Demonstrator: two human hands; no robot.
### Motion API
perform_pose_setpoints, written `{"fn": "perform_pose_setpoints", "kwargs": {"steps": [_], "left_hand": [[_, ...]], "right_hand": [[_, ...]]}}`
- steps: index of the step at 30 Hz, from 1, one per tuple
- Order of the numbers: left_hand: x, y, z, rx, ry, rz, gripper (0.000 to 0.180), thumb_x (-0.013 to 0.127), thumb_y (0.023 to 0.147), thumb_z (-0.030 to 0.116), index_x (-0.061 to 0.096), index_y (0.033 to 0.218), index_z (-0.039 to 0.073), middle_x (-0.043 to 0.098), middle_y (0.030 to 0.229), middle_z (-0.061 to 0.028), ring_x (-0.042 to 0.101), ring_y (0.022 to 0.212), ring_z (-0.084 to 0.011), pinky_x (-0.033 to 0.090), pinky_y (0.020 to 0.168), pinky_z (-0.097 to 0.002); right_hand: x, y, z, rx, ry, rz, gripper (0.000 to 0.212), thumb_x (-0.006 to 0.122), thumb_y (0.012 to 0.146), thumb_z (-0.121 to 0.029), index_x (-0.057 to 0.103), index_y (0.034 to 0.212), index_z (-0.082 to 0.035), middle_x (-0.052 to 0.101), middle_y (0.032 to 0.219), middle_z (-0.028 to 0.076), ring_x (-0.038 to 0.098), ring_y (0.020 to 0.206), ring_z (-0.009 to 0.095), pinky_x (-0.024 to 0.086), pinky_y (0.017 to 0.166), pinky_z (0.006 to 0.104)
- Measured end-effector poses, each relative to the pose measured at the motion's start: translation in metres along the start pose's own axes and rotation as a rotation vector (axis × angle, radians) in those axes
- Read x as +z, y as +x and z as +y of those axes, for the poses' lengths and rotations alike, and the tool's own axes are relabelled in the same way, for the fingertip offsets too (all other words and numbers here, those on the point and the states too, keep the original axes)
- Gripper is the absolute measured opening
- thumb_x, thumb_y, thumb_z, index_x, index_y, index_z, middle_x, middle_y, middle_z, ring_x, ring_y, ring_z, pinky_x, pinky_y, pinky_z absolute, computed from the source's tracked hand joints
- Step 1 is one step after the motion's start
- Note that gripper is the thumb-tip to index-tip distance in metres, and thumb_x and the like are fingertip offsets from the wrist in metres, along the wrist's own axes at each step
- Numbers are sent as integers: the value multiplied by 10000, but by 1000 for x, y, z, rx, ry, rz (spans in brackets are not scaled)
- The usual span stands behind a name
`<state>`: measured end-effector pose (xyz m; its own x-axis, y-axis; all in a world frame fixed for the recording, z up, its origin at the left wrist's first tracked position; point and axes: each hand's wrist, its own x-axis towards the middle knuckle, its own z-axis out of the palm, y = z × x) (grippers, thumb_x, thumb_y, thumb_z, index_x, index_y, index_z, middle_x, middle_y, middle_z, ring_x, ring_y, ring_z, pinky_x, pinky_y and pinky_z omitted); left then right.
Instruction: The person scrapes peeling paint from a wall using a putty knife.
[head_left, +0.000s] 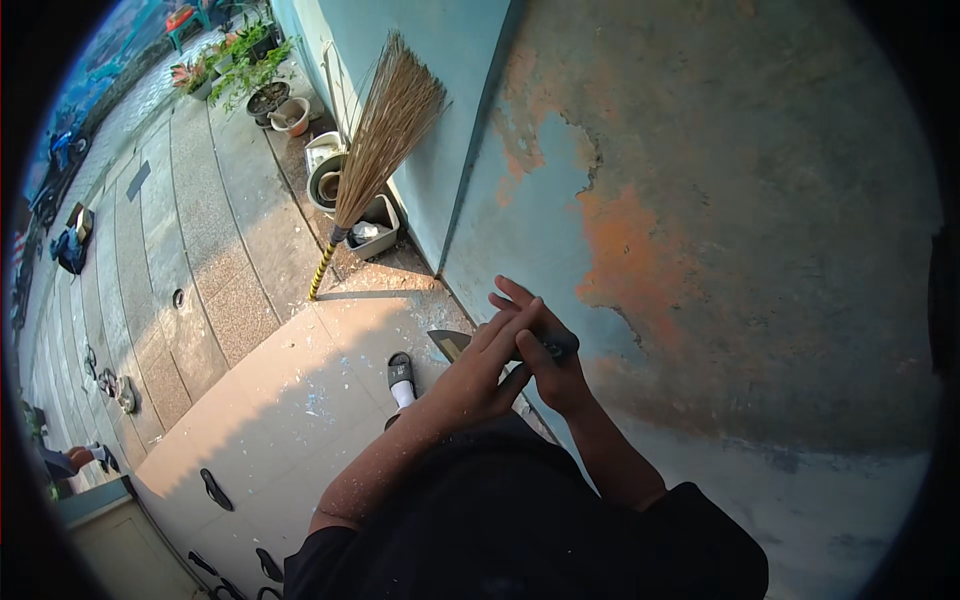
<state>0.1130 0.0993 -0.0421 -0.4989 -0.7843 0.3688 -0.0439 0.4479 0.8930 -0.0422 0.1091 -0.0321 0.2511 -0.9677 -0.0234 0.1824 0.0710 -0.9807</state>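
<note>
Both my hands meet in front of my chest, close to the peeling wall. A scraper with a flat, dark triangular blade juts out to the left behind my left hand; the dark end of its handle shows by my right thumb. My right hand is closed about that handle, with some fingertips pointing up and left. My left hand lies across the right one, its fingers stretched out and touching it. Overlapping fingers hide the middle of the scraper. Pale specks dot my left forearm.
The wall has lost paint in patches of grey and orange. A stick broom leans beside tubs and potted plants. Paint flakes litter the tiles near my sandalled foot. A loose sandal lies left.
</note>
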Motion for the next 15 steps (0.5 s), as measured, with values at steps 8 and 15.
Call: {"fn": "perform_pose_setpoints", "kwargs": {"steps": [8, 15], "left_hand": [[-87, 3, -51, -82, 24, 90, 819, 704, 864, 81, 240, 1536, 18, 452, 1436, -207, 405, 1370, -350, 339, 1111, -469], [-119, -24, -90, -359, -158, 25, 380, 608, 945, 98, 537, 1313, 41, 575, 1292, -145, 543, 1235, -268, 460, 964, -388]], "right_hand": [[17, 55, -77, -740, -926, 21, 133, 716, 877, -85, 595, 825, -64, 596, 640, 67, 645, 585, 245, 482, 542, 316], [-8, 121, -54, -487, -1268, 169, 250, 788, 792, -103, 571, 671, -77, 563, 566, 75, 569, 453, 235, 407, 445, 323]]}}
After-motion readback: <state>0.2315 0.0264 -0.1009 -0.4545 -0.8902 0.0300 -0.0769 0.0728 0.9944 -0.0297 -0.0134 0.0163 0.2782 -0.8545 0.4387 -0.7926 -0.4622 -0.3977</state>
